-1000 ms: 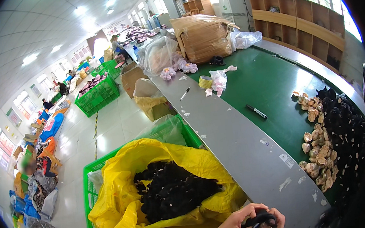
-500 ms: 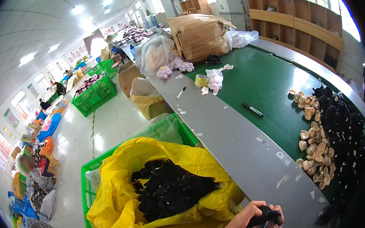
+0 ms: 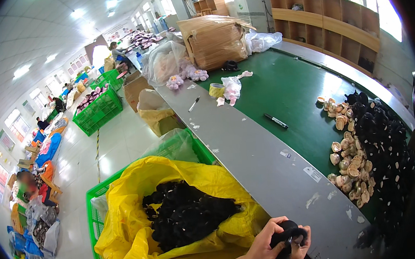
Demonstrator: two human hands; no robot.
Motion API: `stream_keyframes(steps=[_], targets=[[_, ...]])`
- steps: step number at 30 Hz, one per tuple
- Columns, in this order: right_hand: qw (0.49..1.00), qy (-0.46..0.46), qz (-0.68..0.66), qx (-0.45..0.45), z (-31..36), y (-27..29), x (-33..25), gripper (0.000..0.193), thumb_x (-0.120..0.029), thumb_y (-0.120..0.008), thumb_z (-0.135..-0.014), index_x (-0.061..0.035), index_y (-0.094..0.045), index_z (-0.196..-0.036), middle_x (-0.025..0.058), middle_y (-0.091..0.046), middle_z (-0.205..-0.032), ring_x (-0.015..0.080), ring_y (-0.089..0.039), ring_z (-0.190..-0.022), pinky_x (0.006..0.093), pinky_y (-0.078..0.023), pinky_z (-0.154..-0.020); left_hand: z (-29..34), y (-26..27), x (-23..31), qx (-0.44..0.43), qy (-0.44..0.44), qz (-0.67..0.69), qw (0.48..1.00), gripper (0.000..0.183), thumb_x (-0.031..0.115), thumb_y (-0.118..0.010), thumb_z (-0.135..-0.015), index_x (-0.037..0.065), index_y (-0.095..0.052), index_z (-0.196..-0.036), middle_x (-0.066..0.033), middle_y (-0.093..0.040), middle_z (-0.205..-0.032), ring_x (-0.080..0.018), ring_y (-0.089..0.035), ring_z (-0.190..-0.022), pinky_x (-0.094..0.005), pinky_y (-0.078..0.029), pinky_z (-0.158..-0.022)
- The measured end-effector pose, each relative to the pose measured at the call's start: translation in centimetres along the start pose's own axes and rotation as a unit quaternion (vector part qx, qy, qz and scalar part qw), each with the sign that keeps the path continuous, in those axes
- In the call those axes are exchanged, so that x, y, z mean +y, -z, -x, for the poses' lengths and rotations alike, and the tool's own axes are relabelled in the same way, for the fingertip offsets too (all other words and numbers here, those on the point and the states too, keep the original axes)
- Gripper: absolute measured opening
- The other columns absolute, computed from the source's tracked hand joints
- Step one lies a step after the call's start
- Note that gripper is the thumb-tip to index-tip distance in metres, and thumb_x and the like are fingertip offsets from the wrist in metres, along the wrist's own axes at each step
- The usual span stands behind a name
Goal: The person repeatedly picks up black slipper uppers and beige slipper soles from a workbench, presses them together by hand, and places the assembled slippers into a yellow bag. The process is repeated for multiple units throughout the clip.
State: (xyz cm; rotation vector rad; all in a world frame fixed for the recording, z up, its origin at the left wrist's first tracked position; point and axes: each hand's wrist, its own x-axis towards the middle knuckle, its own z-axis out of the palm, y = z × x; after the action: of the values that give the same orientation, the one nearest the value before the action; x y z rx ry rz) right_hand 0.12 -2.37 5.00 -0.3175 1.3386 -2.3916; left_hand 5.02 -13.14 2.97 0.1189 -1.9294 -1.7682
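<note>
Over the grey table edge at the lower right, my left hand (image 3: 263,247) and my right hand (image 3: 301,250) are together, fingers closed around a small black plush piece (image 3: 289,230). A pale round spot shows at its lower end. Some fingertips are hidden behind the black fabric. Left of my hands stands an opened yellow bag (image 3: 126,213) with a heap of similar black pieces (image 3: 190,215) inside. Across the table to the right lie a spread of black pieces (image 3: 383,138) and a row of beige cup-shaped pieces (image 3: 351,166).
The yellow bag sits in a green crate (image 3: 94,228) against the table (image 3: 249,155). A marker (image 3: 276,120), a pen (image 3: 194,104), tape (image 3: 216,89) and a wrapped carton (image 3: 217,42) lie farther up. Other people sit along the left side.
The view has shifted slightly, so the surroundings sit further left. In my hands the black piece has turned, and a pale spot now shows at its lower end.
</note>
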Motion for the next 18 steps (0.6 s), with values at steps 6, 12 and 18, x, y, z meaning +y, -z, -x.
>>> stream_keyframes(steps=[6, 12, 18], targets=[[0.997, -0.003, 0.012, 0.078, 1.2, -2.5, -1.2, 0.008, -0.013, -0.063, -0.1, -0.0075, -0.056, -0.097, -0.0021, -0.056, -0.089, 0.0077, -0.051, -0.077, 0.0222, -0.044, -0.071, 1.0, -0.1, -0.7, 0.009, 0.0, -0.013, 1.0, 0.04, -0.009, -0.071, -0.083, 0.005, -0.044, -0.108, -0.0202, -0.051, -0.138, -0.0322, -0.056, -0.126, -0.038, -0.044, -0.105], [0.991, 0.018, 0.08, 0.109, 1.5, -3.0, -0.1, 0.024, -0.029, -0.061, -0.104, -0.007, -0.055, -0.096, -0.0034, -0.053, -0.084, 0.0067, -0.048, -0.074, 0.0219, -0.039, -0.065, 1.3, 0.1, -1.3, 0.048, -0.037, -0.046, 0.997, 0.041, -0.008, -0.074, -0.08, 0.005, -0.046, -0.108, -0.0219, -0.054, -0.137, -0.0348, -0.059, -0.123, -0.0391, -0.048, -0.101], [0.981, 0.065, 0.069, 0.168, 1.0, -1.7, 1.4, 0.03, -0.027, -0.07, -0.098, -0.0064, -0.052, -0.086, -0.0024, -0.051, -0.079, 0.0081, -0.046, -0.073, 0.0255, -0.039, -0.065, 1.0, -0.4, -1.3, 0.077, -0.058, -0.099, 0.99, 0.044, -0.007, -0.078, -0.073, 0.006, -0.051, -0.105, -0.021, -0.06, -0.128, -0.0349, -0.065, -0.114, -0.0383, -0.054, -0.092]])
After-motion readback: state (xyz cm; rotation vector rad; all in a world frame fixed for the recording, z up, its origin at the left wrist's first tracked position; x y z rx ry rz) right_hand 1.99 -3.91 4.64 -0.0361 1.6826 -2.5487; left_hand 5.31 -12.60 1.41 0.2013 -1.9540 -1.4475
